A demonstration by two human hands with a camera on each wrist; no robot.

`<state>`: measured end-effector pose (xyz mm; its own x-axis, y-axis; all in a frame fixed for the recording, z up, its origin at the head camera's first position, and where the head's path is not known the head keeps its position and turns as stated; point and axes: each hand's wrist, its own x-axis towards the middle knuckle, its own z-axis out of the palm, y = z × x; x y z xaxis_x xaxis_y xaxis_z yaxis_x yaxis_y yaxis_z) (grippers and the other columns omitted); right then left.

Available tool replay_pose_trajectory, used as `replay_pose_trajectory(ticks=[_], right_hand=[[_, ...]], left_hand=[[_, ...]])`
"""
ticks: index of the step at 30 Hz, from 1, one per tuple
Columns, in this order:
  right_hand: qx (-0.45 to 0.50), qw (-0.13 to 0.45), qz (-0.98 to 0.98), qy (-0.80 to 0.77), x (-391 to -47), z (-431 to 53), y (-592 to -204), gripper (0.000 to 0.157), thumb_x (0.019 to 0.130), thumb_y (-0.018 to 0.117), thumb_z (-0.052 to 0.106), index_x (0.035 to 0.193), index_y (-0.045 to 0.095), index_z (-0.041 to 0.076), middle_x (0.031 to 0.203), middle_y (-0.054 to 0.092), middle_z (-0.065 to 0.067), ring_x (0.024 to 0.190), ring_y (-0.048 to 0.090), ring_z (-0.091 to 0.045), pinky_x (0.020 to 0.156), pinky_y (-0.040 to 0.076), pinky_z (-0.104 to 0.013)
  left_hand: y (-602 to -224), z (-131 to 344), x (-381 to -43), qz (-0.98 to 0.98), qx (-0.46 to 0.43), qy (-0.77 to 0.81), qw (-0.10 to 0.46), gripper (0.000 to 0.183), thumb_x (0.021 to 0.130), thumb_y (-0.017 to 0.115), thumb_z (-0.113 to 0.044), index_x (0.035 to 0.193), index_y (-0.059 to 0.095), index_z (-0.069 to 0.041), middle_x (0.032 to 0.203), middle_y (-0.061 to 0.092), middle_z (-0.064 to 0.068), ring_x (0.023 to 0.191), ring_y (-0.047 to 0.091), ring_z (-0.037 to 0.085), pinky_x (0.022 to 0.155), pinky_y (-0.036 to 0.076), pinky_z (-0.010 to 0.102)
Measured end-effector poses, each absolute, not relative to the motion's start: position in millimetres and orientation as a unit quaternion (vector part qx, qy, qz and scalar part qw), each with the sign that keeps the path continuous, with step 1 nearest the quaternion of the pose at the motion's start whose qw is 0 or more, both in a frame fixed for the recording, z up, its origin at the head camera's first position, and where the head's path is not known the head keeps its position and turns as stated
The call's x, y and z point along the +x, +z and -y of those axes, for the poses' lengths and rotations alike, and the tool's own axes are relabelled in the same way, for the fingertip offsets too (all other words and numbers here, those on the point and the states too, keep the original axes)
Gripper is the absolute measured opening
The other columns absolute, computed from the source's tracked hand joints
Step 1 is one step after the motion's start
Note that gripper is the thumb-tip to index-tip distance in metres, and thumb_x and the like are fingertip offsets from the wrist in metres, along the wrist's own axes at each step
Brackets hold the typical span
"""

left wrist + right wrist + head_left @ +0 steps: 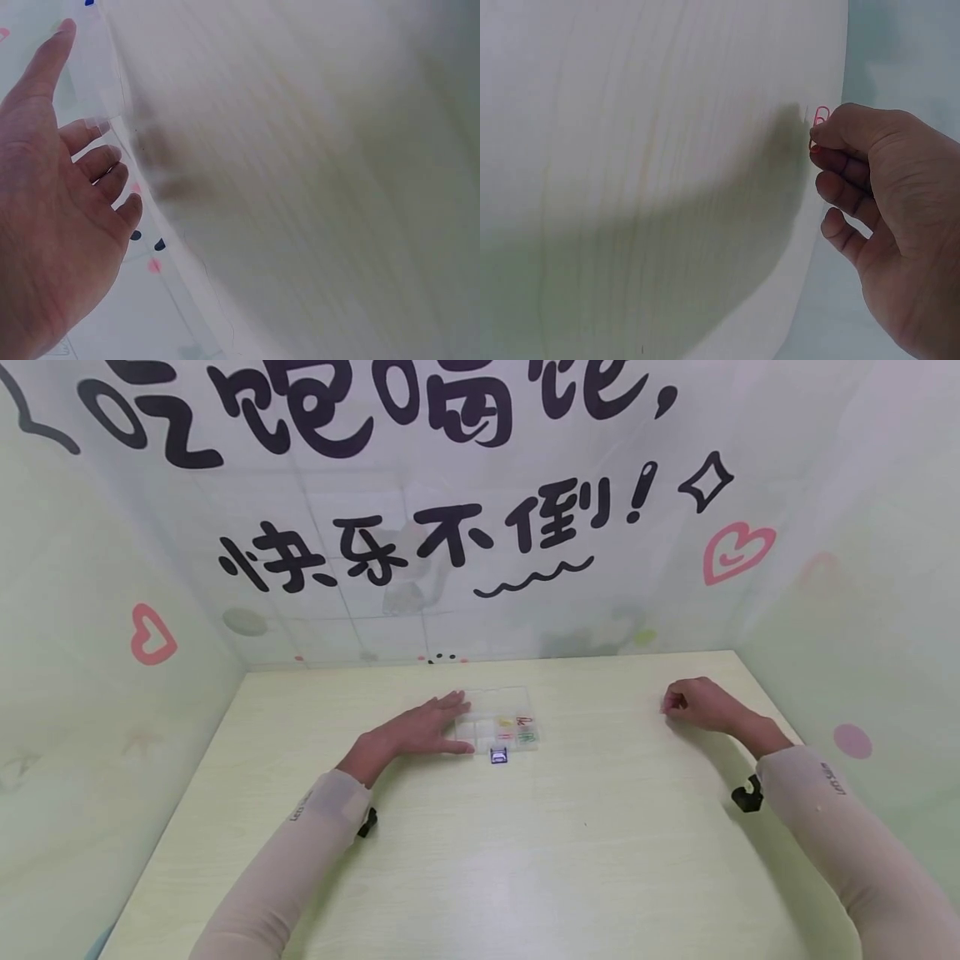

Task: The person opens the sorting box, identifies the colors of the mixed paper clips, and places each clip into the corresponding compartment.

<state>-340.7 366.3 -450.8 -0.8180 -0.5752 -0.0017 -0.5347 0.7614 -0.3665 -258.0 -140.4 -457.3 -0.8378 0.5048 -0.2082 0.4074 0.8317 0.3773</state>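
In the head view a clear plastic compartment box lies on the table. Its right-hand compartments hold small red, yellow, pink and green paper clips. At the box's front edge is a small purple-blue piece, too small to tell its kind. My left hand rests against the box's left side, thumb stretched along the front edge and fingers spread loosely over the left part. Off to the right, my right hand pinches a pinkish-red paper clip between thumb and index finger, close to the table; its other fingers are curled.
The pale wooden table meets a printed curtain with dark lettering at its back edge. Similar sheets hang at both sides. Black straps hang under the wrists of the light sleeves.
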Motion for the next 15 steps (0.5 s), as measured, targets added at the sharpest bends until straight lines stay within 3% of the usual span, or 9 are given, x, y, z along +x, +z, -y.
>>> replay_pose_trajectory(ticks=[15], right_hand=[[-0.36,0.018,-0.917,-0.173,-330,-321,-439,0.012,0.083,0.075,0.005,0.082,0.066,0.011,0.074,0.06,0.005,0.066,0.05,-0.01,0.062,0.045,-0.028]], left_hand=[[-459,141,-259,-0.945,0.245,0.16,0.147,0.096,0.085,0.057,-0.07,0.156,0.025,-0.014,0.164,0.011,0.006,0.151,0.009,0.025,0.12,0.018,0.047]])
